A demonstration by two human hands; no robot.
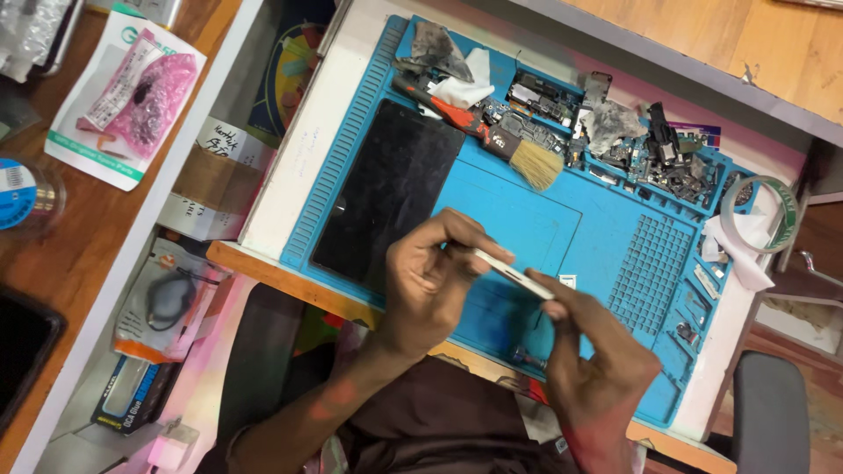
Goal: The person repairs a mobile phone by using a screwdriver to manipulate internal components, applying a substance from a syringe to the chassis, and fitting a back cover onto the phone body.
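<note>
A: Obs. Your left hand (430, 281) and right hand (597, 347) each pinch one end of the thin white phone frame (514, 274), held edge-up above the blue repair mat (536, 219). Both grips are clamped on it.

B: Risk?

A: With force at both ends, you could bend or snap it in the middle. If a grip slips, it may drop onto the black screen panel (391, 193) lying just beside your left hand and scratch it.

B: Else?

A: The small silver part (567, 281) sits near your right fingers; you could brush it off the worktop.
</note>
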